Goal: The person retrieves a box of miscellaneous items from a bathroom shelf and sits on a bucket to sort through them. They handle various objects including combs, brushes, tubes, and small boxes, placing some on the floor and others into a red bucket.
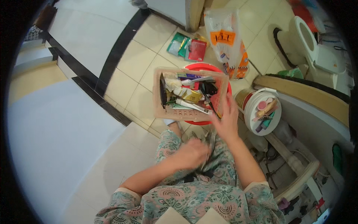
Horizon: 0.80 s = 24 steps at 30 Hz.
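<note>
A pale pink plastic basket rests on a red round tub in front of me. Inside it lie white tubes, a gold-and-white tube, dark items and other small things. My right hand is at the basket's near right corner, fingers stretched along its side and thumb apart. A thin dark stick-like item points toward that thumb. Over my lap, my left hand is closed and slightly blurred. Something greyish shows beside its fingers, too smeared to name.
Beyond the tub lie green and red packets and a clear plastic bag with orange print. To the right stands a white bucket holding small items. Farther right are a low wall, pipes and a toilet.
</note>
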{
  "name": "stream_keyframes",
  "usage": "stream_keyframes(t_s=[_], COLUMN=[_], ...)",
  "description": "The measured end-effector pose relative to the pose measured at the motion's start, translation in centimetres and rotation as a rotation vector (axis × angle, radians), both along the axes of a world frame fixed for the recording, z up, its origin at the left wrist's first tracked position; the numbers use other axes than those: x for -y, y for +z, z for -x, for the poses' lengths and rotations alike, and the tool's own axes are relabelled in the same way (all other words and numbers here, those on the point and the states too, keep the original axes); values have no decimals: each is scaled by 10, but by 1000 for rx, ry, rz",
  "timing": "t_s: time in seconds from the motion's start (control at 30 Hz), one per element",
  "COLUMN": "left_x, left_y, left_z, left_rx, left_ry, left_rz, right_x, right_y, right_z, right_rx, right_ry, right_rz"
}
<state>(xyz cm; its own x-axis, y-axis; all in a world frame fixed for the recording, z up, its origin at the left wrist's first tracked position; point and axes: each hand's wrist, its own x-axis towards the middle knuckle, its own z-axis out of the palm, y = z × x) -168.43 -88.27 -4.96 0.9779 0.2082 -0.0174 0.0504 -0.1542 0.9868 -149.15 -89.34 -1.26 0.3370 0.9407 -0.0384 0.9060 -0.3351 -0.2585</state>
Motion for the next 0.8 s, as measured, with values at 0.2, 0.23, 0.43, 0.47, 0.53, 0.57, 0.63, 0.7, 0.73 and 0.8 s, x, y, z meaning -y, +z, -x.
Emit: stream_keyframes(t_s=[0.2, 0.23, 0.43, 0.47, 0.53, 0.57, 0.63, 0.7, 0.73, 0.8], left_x=[-98, -102, -109, -107, -105, -103, -96, -91, -92, -85], left_y=[-83, -104, -122, -124, -127, -130, -140, -129, -119, -135], left_z=[14, 12, 22, 22, 15, 11, 0, -15, -16, -26], left_rx=[-228, -141, 156, 207, 255, 339, 519, 590, 620, 779], left_ry=[1041, 1090, 965, 948, 992, 1030, 1084, 1238, 1250, 1310], left_rz=[-274, 33, 921, 896, 812, 829, 880, 906, 920, 964], right_x=[-5, -7, 0, -4, -16, -17, -13, -11, -11, -12], right_y=[-75, -76, -96, -94, -87, -88, -93, -98, -101, -106], right_z=[-59, -62, -46, -43, -46, -49, -55, -55, -56, -58], right_rx=[-615, -739, -1360, -1436, -1575, -1556, -1495, -1463, -1450, -1446], right_ry=[-169, -183, -270, -296, -312, -255, -148, -101, -83, -43], right_rz=[-83, -90, -396, -448, -473, -456, -423, -425, -426, -421])
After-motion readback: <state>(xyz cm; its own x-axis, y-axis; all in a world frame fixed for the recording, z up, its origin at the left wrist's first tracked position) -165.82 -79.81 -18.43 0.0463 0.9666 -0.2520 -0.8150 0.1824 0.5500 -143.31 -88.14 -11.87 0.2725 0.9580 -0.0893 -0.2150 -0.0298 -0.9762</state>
